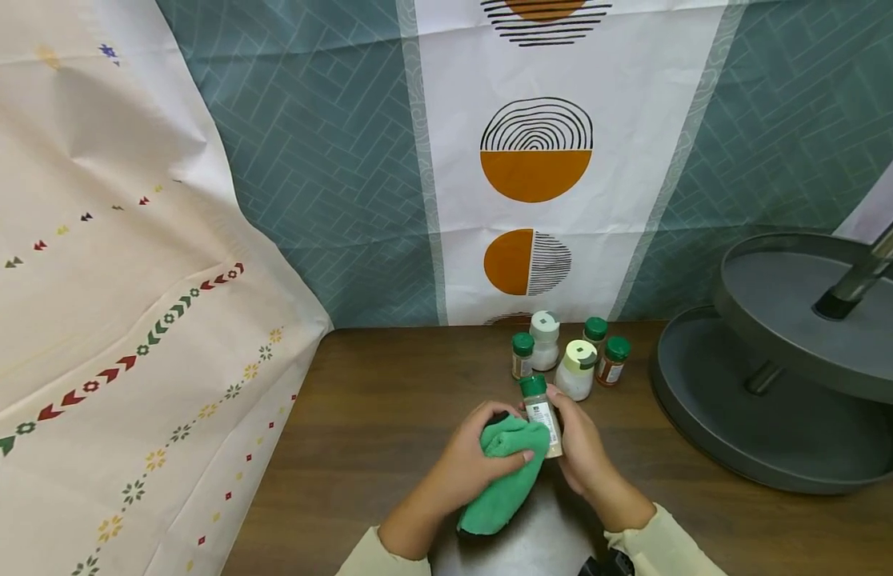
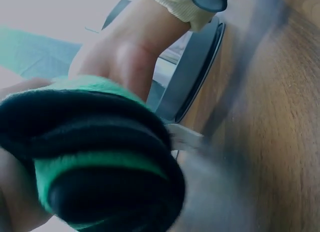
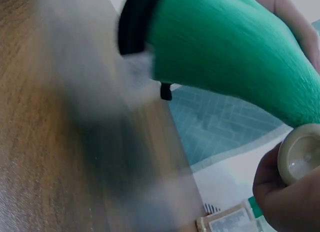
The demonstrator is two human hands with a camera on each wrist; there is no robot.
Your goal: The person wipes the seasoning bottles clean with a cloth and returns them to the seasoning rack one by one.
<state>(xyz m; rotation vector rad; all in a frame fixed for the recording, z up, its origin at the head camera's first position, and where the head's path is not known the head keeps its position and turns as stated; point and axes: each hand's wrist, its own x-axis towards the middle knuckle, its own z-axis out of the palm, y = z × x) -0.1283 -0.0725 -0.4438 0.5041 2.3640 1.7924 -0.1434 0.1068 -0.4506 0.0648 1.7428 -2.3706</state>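
Observation:
My left hand (image 1: 461, 468) holds a green cloth (image 1: 506, 488) with dark edging, bunched between the thumb and fingers. My right hand (image 1: 586, 452) grips a small spice jar (image 1: 543, 418) with a green lid and a white label, tilted slightly over the table. The cloth lies against the jar's left side. From the right wrist, the jar's round base (image 3: 301, 154) shows beside the cloth (image 3: 225, 47). In the left wrist view, the folded cloth (image 2: 107, 142) covers most of the left fingers and hides the jar.
Just beyond the hands stand several jars, among them a white-lidded one (image 1: 544, 352), a yellow-lidded one (image 1: 576, 376) and a green-lidded one (image 1: 614, 364). A dark two-tier round tray (image 1: 770, 472) is at the right. Patterned white fabric (image 1: 130, 320) hangs along the table's left side.

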